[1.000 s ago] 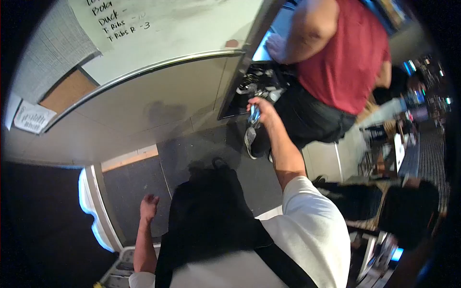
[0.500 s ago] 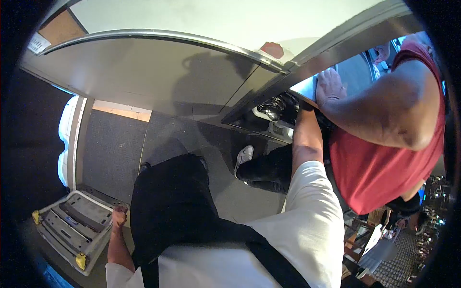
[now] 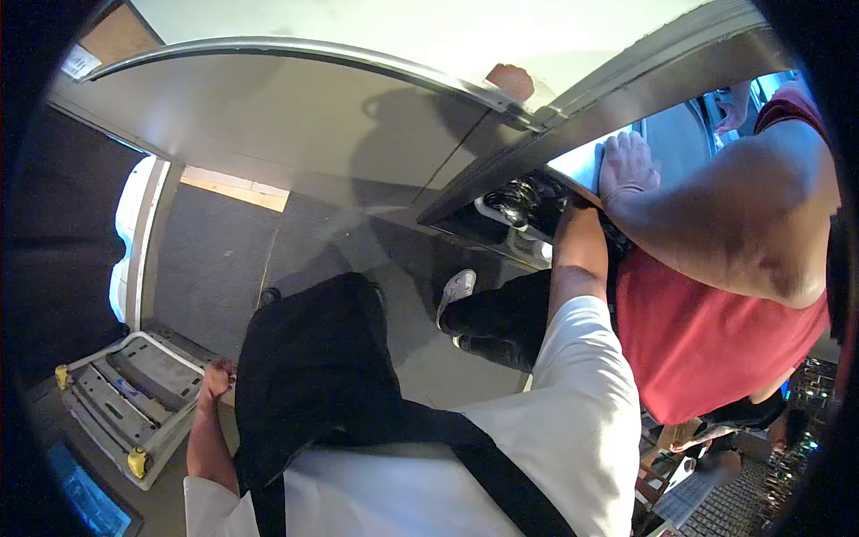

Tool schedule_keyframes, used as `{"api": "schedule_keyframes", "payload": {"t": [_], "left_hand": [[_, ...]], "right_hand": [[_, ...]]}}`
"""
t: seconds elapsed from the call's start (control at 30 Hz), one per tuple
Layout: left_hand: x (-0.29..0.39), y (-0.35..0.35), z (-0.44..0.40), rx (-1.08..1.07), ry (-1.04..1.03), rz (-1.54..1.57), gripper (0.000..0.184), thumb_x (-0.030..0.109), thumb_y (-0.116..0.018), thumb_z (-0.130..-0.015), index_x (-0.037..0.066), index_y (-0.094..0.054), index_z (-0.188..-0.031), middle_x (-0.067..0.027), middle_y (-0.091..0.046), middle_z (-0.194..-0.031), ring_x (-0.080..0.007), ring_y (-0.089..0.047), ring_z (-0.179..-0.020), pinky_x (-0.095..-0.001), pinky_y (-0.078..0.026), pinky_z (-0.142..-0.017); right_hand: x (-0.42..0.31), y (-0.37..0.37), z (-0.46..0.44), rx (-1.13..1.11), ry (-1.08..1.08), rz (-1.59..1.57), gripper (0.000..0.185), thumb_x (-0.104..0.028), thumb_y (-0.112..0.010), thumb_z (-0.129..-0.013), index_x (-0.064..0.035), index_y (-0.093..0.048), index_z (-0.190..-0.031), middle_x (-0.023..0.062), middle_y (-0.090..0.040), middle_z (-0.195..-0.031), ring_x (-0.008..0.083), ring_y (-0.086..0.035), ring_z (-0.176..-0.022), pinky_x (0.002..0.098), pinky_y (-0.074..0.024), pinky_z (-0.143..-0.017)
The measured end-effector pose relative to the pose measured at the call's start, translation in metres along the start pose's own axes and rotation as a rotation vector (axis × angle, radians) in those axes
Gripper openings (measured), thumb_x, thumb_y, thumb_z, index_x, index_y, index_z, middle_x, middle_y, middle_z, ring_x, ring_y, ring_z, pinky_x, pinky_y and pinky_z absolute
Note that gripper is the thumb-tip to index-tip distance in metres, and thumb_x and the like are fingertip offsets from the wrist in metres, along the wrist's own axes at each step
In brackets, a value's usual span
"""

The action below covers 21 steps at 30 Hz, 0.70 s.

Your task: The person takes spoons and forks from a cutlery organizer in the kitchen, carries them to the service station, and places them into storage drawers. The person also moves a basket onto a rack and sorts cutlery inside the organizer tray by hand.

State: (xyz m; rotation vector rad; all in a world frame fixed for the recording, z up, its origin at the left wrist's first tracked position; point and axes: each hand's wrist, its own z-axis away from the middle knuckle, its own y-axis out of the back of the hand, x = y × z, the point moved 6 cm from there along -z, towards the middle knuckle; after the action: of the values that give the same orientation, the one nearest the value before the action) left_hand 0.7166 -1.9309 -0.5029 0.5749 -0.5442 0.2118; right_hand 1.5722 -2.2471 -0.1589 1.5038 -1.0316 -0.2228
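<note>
My left hand [image 3: 217, 380] hangs low at the left with its fingers curled closed, right beside the edge of a grey folding step stool [image 3: 148, 380] with yellow feet. What the fingers close on, if anything, cannot be made out. My right forearm [image 3: 580, 255] reaches forward under the edge of a counter, and my right hand is hidden there. Close to it, black shiny plastic-like material [image 3: 514, 201] and white items [image 3: 528, 243] sit in the dark space below the counter.
Just right of my arm stands a person in a red top [image 3: 716, 331], one hand [image 3: 626, 166] flat on the counter surface [image 3: 676, 134]. A grey partition [image 3: 295, 116] with a metal rail crosses ahead. Dark matting [image 3: 210, 242] covers the floor. Another person is farther back at lower right.
The view has shifted slightly, so the stool and my left hand appear higher in it. Both arms keep nearly the same pose, my right hand still under the counter.
</note>
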Motion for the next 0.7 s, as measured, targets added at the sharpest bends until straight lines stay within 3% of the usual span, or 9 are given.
{"api": "schedule_keyframes", "payload": {"t": [0.03, 0.1, 0.13, 0.2, 0.3, 0.4, 0.5, 0.57, 0.7], "left_hand": [[-0.005, 0.003, 0.004, 0.047, 0.230, 0.181, 0.025, 0.020, -0.056, -0.091, -0.001, -0.065, -0.102, -0.0093, -0.067, -0.089, -0.0186, -0.061, -0.062, -0.0321, -0.048, -0.051], [-0.018, 0.018, -0.019, -0.019, -0.343, -0.107, 0.024, 0.018, -0.056, -0.092, -0.001, -0.064, -0.103, -0.0090, -0.067, -0.087, -0.0167, -0.058, -0.061, -0.0312, -0.042, -0.047], [-0.012, 0.022, -0.020, -0.024, -0.377, -0.121, 0.024, 0.018, -0.056, -0.092, -0.001, -0.064, -0.104, -0.0089, -0.067, -0.087, -0.0165, -0.059, -0.062, -0.0312, -0.043, -0.048], [-0.015, 0.026, -0.017, 0.041, 0.033, 0.335, 0.028, 0.021, -0.058, -0.092, -0.001, -0.063, -0.107, -0.0080, -0.067, -0.086, -0.0167, -0.061, -0.066, -0.0312, -0.047, -0.051], [-0.008, 0.032, -0.009, 0.088, 0.145, 0.242, 0.031, 0.023, -0.061, -0.091, -0.001, -0.063, -0.111, -0.0082, -0.066, -0.091, -0.0179, -0.063, -0.069, -0.0315, -0.051, -0.057], [-0.020, 0.032, -0.015, -0.008, -0.140, -0.135, 0.033, 0.024, -0.062, -0.090, -0.001, -0.063, -0.112, -0.0095, -0.066, -0.100, -0.0187, -0.065, -0.075, -0.0336, -0.053, -0.059], [-0.041, 0.029, -0.015, -0.040, 0.181, 0.140, 0.037, 0.021, -0.068, -0.082, -0.001, -0.064, -0.112, -0.0124, -0.067, -0.104, -0.0236, -0.067, -0.086, -0.0357, -0.056, -0.071], [-0.054, 0.027, -0.029, -0.024, -0.126, -0.128, 0.040, 0.018, -0.069, -0.075, -0.001, -0.065, -0.109, -0.0140, -0.067, -0.101, -0.0273, -0.066, -0.089, -0.0362, -0.055, -0.075], [-0.042, 0.013, -0.052, -0.081, -0.266, -0.347, 0.044, 0.015, -0.069, -0.066, -0.001, -0.066, -0.108, -0.0154, -0.068, -0.096, -0.0317, -0.064, -0.086, -0.0369, -0.054, -0.077]], "right_hand": [[-0.007, 0.011, 0.000, -0.065, -0.021, 0.012, 0.023, -0.029, -0.048, -0.085, -0.0124, -0.052, -0.101, 0.0081, -0.047, -0.100, 0.0228, -0.047, -0.100, 0.0344, -0.0366, -0.090], [-0.017, 0.032, 0.000, -0.193, -0.061, 0.051, 0.017, -0.020, -0.049, -0.089, -0.0144, -0.058, -0.103, 0.0074, -0.052, -0.104, 0.0228, -0.049, -0.105, 0.0364, -0.0427, -0.096], [-0.015, 0.027, 0.000, -0.135, -0.018, 0.105, 0.016, -0.021, -0.050, -0.089, -0.0145, -0.058, -0.101, 0.0073, -0.053, -0.103, 0.0228, -0.049, -0.104, 0.0364, -0.0423, -0.096], [-0.003, -0.003, -0.002, -0.017, 0.070, 0.205, 0.015, -0.022, -0.052, -0.088, -0.0149, -0.059, -0.098, 0.0070, -0.053, -0.100, 0.0227, -0.049, -0.104, 0.0363, -0.0415, -0.097], [0.001, -0.026, -0.006, -0.022, 0.088, 0.168, 0.016, -0.024, -0.052, -0.088, -0.0143, -0.060, -0.099, 0.0077, -0.055, -0.101, 0.0237, -0.051, -0.102, 0.0378, -0.0430, -0.094], [-0.012, -0.041, -0.010, -0.028, 0.067, 0.121, 0.016, -0.024, -0.053, -0.088, -0.0139, -0.061, -0.097, 0.0081, -0.056, -0.099, 0.0241, -0.052, -0.100, 0.0384, -0.0436, -0.092], [-0.024, -0.055, -0.011, -0.028, 0.051, 0.091, 0.016, -0.025, -0.053, -0.088, -0.0135, -0.061, -0.095, 0.0085, -0.057, -0.098, 0.0244, -0.053, -0.099, 0.0389, -0.0442, -0.090], [-0.028, -0.059, -0.009, -0.025, 0.041, 0.074, 0.016, -0.026, -0.054, -0.088, -0.0132, -0.061, -0.094, 0.0088, -0.058, -0.096, 0.0247, -0.054, -0.097, 0.0393, -0.0446, -0.089], [-0.027, -0.065, -0.015, -0.018, 0.027, 0.042, 0.016, -0.027, -0.054, -0.088, -0.0127, -0.062, -0.091, 0.0094, -0.059, -0.094, 0.0252, -0.056, -0.095, 0.0400, -0.0454, -0.087]]}}
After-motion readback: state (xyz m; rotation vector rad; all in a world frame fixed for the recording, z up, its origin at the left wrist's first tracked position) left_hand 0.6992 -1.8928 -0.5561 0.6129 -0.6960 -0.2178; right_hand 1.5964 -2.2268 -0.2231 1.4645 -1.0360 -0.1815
